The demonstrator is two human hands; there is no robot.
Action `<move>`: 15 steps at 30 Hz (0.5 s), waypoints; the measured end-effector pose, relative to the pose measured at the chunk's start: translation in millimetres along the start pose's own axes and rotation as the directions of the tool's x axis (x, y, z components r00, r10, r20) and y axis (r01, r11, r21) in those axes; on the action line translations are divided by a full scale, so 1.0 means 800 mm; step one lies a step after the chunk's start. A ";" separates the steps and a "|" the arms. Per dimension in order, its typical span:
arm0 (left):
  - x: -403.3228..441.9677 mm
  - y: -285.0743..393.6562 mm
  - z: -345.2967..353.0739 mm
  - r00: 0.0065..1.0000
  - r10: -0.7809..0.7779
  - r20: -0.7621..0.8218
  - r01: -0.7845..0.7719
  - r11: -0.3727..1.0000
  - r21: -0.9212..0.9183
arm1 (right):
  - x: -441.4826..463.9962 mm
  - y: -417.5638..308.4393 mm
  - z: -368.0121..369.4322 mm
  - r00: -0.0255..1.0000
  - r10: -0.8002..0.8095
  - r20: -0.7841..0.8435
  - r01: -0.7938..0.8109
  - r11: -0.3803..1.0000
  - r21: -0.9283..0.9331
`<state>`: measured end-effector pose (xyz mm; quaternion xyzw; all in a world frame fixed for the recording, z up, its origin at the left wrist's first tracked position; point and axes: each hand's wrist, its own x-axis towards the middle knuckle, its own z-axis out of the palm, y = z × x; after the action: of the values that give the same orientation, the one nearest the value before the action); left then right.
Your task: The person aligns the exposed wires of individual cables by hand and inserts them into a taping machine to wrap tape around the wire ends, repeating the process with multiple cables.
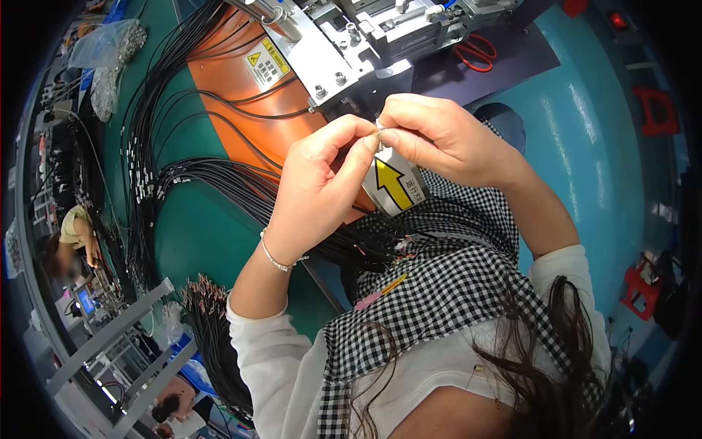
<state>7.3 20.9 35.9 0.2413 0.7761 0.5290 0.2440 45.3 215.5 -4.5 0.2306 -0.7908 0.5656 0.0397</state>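
Note:
My left hand, with a beaded bracelet at its wrist, pinches thumb against forefinger in front of the machine. Fingertip to fingertip with it, my right hand is closed in a pinch too. What they hold between them is too small and covered by the fingers to make out. Just below the fingertips is a metal plate with a yellow arrow label. A bundle of black cables runs from the left toward my lap, passing under my left forearm. Stripped wire ends lie over the checked apron.
A metal machine stands on an orange board bearing a warning label. Red-handled scissors lie to its right. More cables hang at lower left. Other people sit at benches further left; red stools stand right.

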 end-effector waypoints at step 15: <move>0.000 -0.061 -0.017 0.877 0.459 0.144 -0.342 0.386 0.857 | -0.008 0.059 0.008 0.979 0.147 -0.143 -0.158 0.985 -0.066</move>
<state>-6.7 -4.3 -5.7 0.4785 0.8644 0.1252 -0.0906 32.8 223.5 -50.6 0.1282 -0.8226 0.5509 0.0593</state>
